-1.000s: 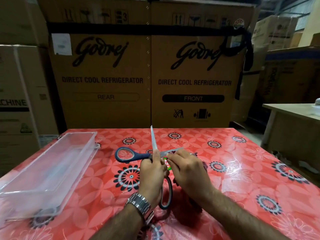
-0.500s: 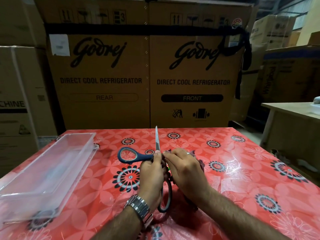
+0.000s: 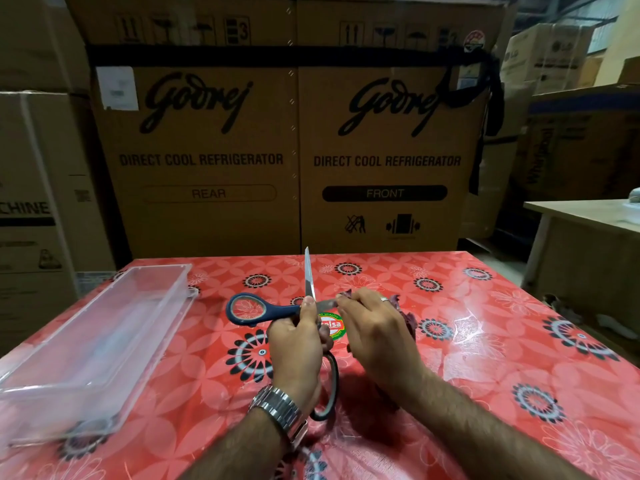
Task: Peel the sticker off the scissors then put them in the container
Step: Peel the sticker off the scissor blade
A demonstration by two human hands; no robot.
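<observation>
Left hand (image 3: 294, 344): fingers curled round the scissors (image 3: 277, 311) at the pivot, thumb lying up the base of the blade; metal wristwatch (image 3: 280, 407) on the wrist.
Right hand (image 3: 375, 336): thumb and forefinger pinching the end of the second blade; ring (image 3: 383, 298) on one finger.
Scissors: held just above the table (image 3: 485, 341), blades spread wide. One blade points to 12 o'clock, the other to 3 o'clock into the right fingertips. Blue handle loops, one at 9 o'clock of the left hand, one at 6 o'clock below the wrist.
Sticker (image 3: 331, 325): round, red, white and green, showing between the two hands at 3 o'clock of the left thumb. Reads "talsa", with "QUALITY" on the rim. Whether it is lifted from the metal cannot be told.
Container (image 3: 156, 267): clear plastic tub at 9 o'clock of the hands, well apart from the scissors.
Table: red cloth with a flower print.
Left carton (image 3: 207, 161), at 12 o'clock: "Godrej", "DIRECT COOL REFRIGERATOR", "REAR".
Right carton (image 3: 384, 161), touching it: the same wording, with "FRONT".
Side carton (image 3: 24, 207), at 9 o'clock: "CHINE", cut off by the edge of the view.
</observation>
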